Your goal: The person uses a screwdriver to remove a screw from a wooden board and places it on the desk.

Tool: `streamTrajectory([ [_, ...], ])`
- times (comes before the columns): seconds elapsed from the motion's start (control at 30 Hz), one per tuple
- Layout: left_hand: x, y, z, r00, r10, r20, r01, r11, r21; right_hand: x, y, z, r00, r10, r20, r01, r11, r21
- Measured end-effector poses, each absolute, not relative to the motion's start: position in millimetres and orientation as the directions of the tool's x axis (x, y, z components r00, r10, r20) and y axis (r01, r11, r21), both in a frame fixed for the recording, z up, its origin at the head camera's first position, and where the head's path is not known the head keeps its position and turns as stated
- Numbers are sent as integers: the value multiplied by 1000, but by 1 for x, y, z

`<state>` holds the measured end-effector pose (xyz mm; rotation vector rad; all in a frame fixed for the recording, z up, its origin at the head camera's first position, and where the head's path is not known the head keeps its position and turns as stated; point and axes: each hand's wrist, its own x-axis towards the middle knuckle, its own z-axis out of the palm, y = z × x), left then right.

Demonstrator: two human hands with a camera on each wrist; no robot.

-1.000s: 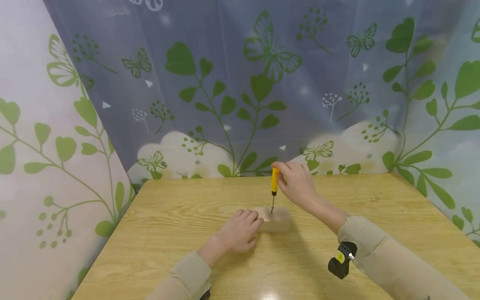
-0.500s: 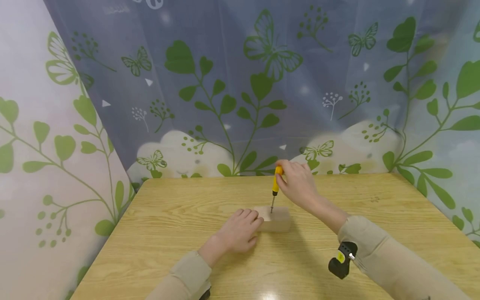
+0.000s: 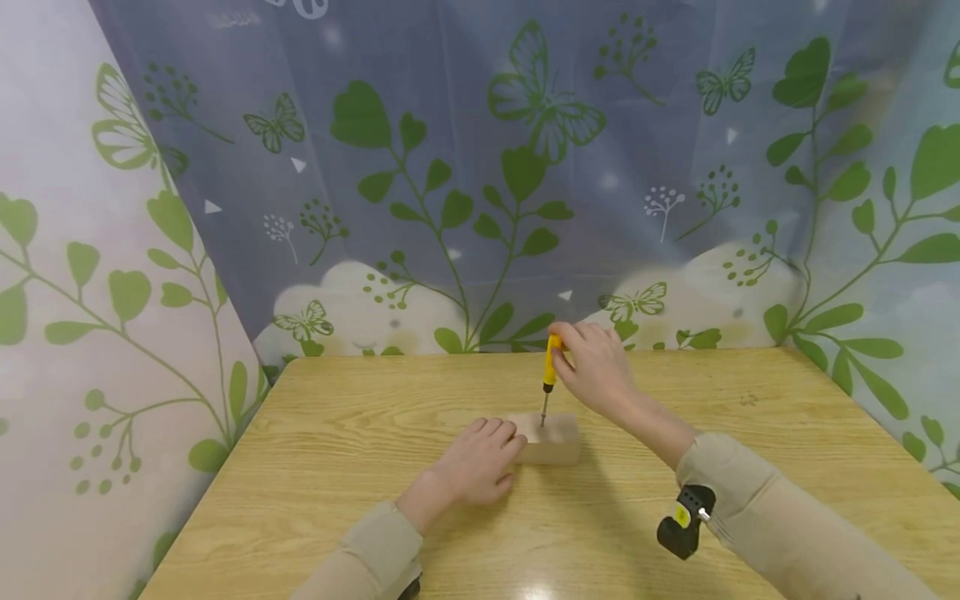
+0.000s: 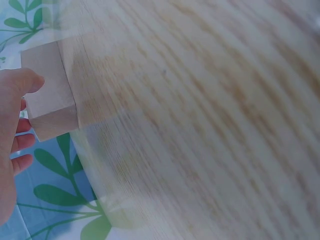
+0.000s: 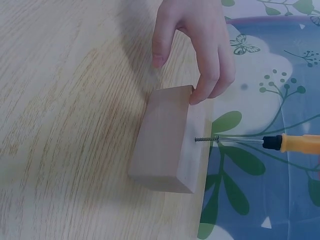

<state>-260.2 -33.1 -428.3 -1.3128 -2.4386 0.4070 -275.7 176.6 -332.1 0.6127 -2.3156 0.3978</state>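
A small rectangular wooden block (image 3: 553,450) lies on the table. My left hand (image 3: 480,462) holds down its left end, fingers bent over the top. In the left wrist view the thumb (image 4: 31,82) shows before the block's long side. A threaded screw (image 5: 205,139) stands in the block's upper face, most of its shank exposed. The tip of a screwdriver (image 3: 550,367) with a yellow and black handle meets the screw head. My right hand (image 3: 596,367) grips the handle near its top, thumb and fingers around it. In the right wrist view only the handle's lower part shows.
The light wood-grain table (image 3: 360,400) carries the block. A patterned curtain (image 3: 420,192) with leaves and butterflies hangs behind its far edge, with similar cloth at both sides. A black wrist camera mount (image 3: 684,521) is strapped at the right sleeve.
The screwdriver handle leans slightly one way and back while the right fingers shift a little on it. The left hand and the block keep their place.
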Motion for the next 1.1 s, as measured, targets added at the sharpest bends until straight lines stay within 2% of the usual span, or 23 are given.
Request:
streamTrajectory([
  [0.37, -262, -33, -430, -516, 841, 161, 747, 534, -397, -275, 178, -333, -631, -341, 697, -542, 836, -81],
  [0.57, -263, -32, -432, -505, 846, 172, 747, 528, -404, -276, 179, -335, -583, -363, 727, -568, 822, -45],
  [0.77, -262, -32, -432, -505, 845, 176, 748, 530, -399, -275, 177, -332, -661, -331, 674, -535, 837, -113],
  [0.87, -262, -33, -431, -504, 846, 175, 746, 529, -404, -274, 177, -330, -674, -327, 663, -537, 832, -136],
  [1.1, -261, -33, -430, -493, 850, 182, 747, 522, -411, -275, 180, -332, -606, -364, 707, -594, 799, -98],
])
